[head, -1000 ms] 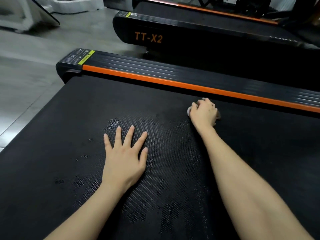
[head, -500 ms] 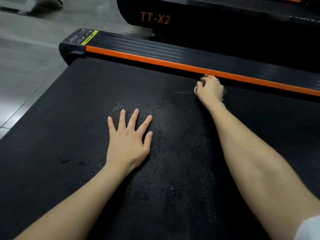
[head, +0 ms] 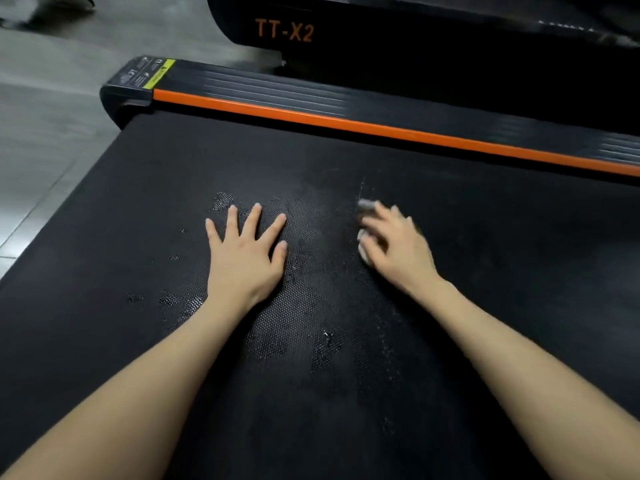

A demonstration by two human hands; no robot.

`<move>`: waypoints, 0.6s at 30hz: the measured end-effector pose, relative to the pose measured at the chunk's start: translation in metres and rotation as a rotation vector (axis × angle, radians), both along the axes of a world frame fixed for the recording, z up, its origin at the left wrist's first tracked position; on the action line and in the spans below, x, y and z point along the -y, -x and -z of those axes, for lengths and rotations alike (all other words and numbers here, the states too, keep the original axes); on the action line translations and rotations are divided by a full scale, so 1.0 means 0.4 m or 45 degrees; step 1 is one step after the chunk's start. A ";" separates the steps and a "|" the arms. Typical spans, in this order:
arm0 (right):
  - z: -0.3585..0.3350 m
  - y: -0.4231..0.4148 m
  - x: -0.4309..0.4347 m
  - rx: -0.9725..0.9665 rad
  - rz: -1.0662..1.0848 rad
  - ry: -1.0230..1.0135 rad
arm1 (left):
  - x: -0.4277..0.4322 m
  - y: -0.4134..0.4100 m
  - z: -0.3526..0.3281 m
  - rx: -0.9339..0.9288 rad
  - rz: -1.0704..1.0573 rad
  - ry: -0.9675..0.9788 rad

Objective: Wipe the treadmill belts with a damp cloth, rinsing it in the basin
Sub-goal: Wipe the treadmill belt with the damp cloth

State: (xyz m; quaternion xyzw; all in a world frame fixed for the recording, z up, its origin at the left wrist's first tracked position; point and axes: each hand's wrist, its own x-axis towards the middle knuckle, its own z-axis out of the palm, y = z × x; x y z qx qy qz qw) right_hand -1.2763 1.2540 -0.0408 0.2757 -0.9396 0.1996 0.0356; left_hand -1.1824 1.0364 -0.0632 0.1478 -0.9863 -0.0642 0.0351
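Treadmill belt (head: 519, 271), black and finely dimpled, fills most of the head view, with both of the person's bare forearms reaching out over it.

Half a second ago the right hand (head: 394, 244) was at the belt's far edge, against the orange stripe (head: 381, 128). It has since drawn back toward the person and now sits mid-belt, about level with the left hand (head: 246, 251) and well apart from it. The left hand has stayed where it was, palm down on the belt with the fingers straight and spread. A faint pale streak on the belt runs from the right hand's fingertips toward the stripe.

The right hand is blurred by motion. Its fingers are bent over a pale cloth (head: 363, 251) and hold it down on the belt. Only small parts of the cloth show, one past the fingertips and one beside the thumb. It is bunched, so no long axis can be made out.

The belt's long axis runs across the picture from left to right, sloping downward to the right. Its end is at the upper left, and beside that end the black side rail (head: 450, 109) carries a yellow-green label (head: 161, 74). The rail and its orange stripe follow the belt's far edge.

Wet patches (head: 325, 344) glisten on the belt between and around the forearms.

Beyond the rail stands a second treadmill (head: 415, 46), marked TT-X2 in orange. Grey floor (head: 41, 116) shows at the left.
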 end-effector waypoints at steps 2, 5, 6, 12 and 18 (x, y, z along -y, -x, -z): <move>-0.006 -0.010 0.047 0.044 0.268 0.036 | -0.001 0.002 -0.001 0.004 -0.002 -0.002; 0.002 -0.190 0.097 -0.096 0.119 0.081 | -0.003 0.000 -0.008 0.008 0.001 -0.003; 0.003 -0.270 0.101 -0.099 -0.001 0.074 | -0.002 -0.002 -0.010 0.012 0.005 -0.014; 0.003 -0.407 -0.106 0.049 -0.177 -0.066 | 0.003 -0.024 -0.041 -0.023 0.029 -0.116; -0.011 -0.374 -0.219 0.189 0.385 -0.018 | -0.025 -0.148 -0.064 -0.008 0.046 -0.041</move>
